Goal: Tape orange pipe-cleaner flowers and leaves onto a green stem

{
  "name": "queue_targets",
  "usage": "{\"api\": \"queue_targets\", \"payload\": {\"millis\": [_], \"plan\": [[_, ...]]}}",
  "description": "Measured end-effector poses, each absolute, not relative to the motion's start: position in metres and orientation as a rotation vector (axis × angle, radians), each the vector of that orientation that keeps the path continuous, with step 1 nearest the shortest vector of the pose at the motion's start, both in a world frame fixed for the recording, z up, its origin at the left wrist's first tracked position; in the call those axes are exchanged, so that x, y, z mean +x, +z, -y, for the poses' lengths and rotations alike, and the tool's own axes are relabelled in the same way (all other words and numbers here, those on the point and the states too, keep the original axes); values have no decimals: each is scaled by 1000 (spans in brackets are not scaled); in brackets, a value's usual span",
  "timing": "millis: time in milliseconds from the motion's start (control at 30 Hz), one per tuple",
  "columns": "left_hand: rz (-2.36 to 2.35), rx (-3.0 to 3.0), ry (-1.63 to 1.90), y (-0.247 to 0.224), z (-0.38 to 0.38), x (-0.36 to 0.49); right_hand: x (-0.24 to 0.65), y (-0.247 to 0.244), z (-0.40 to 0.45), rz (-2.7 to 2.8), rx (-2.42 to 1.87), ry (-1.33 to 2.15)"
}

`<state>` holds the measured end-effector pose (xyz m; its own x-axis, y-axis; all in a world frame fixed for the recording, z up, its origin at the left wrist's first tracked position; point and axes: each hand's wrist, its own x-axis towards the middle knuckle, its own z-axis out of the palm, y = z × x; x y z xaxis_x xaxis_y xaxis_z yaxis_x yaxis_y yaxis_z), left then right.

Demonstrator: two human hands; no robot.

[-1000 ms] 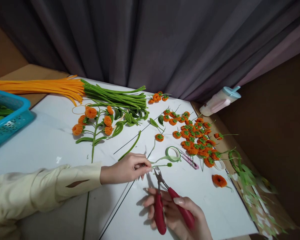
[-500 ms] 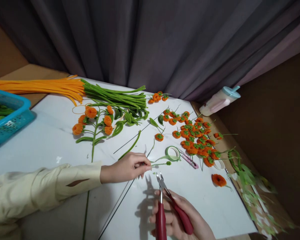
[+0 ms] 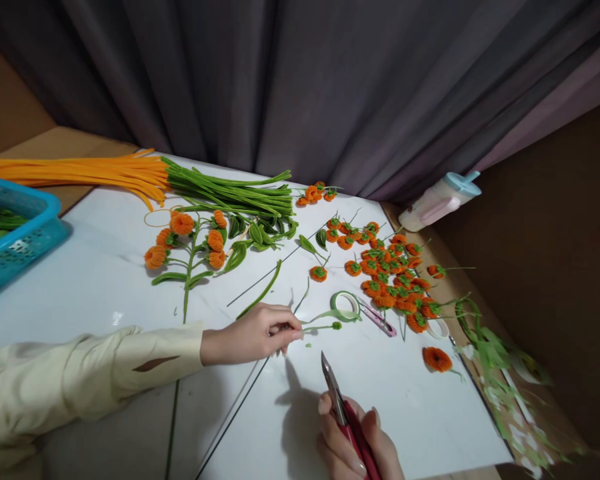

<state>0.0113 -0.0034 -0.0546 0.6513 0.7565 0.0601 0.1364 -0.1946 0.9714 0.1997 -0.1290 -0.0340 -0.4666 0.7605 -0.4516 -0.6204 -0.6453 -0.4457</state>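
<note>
Tape roll: the green tape roll (image 3: 335, 306) lies flat on the white tabletop (image 3: 430, 413), and every place below is told from it; a loose strip of its tape runs left toward the fingertips of the left hand.
Left hand: left of and slightly nearer the person than the tape roll, the left hand (image 3: 263, 333) is closed in a pinch, gripping a thin green stem (image 3: 318, 328).
Green stem: it juts rightward from the pinch, its fuzzy green tip (image 3: 337, 326) just on the near side of the tape roll.
Right hand: on the person's side of the tape roll, the right hand (image 3: 354, 437) is wrapped around the red-handled pliers (image 3: 336, 393), handles drawn together (the jaws are seen nearly edge-on), the points clear of the stem.
Green scrap: a tiny green scrap (image 3: 308, 345) lies left and near of the tape roll.
Pink knife: the pink cutter (image 3: 378, 317) lies just right of the tape roll.
Orange blooms: a crowd of orange flower heads (image 3: 395, 280) spreads right of and beyond the tape roll; a single orange bloom (image 3: 437, 359) sits to its right, nearer the person.
Flower spray: a branched spray (image 3: 191, 257) with orange blooms lies well left of the tape roll.
Green bundle: green stalks (image 3: 235, 193) lie beyond and left of the tape roll.
</note>
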Motion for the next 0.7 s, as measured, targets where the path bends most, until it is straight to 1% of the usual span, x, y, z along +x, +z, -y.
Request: {"api": "queue_targets", "payload": {"millis": [167,233,367,467,567,633,700], "plan": [[-741,1696,652,-54,3,11,197,-40,127,405,-1158,2024],[-734,1695,652,-54,3,11,189,-47,130,468,-1173,2046],[-725,1696,660,-53,3,11,173,-53,138,671,-1141,2196],[-732,1701,657,-53,3,11,174,-46,134,847,-1184,2130],[-727,1703,663,-52,3,11,190,-30,118,847,-1303,1994],[-727,1699,659,-52,3,11,199,-21,108,779,-1335,1995],[-734,1689,645,-52,2,12,201,-16,103,847,-1348,2026]]}}
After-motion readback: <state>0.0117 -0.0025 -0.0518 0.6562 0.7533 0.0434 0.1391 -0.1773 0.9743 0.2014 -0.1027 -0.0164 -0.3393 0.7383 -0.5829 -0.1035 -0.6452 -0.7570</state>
